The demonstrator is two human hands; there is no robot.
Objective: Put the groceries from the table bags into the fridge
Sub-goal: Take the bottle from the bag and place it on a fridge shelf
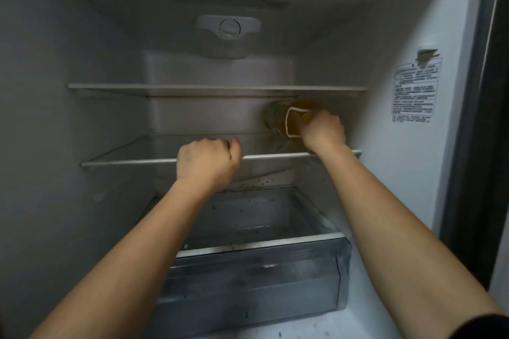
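The open fridge fills the view, with two glass shelves. A bottle of yellow-amber liquid (278, 115) with a white handle lies on its side on the lower glass shelf (275, 156), at the right. My right hand (322, 129) grips the near end of the bottle. My left hand (205, 162) is curled over the front edge of the same shelf, left of the middle; its fingers are tucked and I see nothing else in it.
An upper glass shelf (217, 87) spans the fridge above. A transparent crisper drawer (253, 272) sits pulled out below, with dark specks inside. A thermostat dial (228, 28) is on the back wall. The fridge's right wall carries a label (416, 91).
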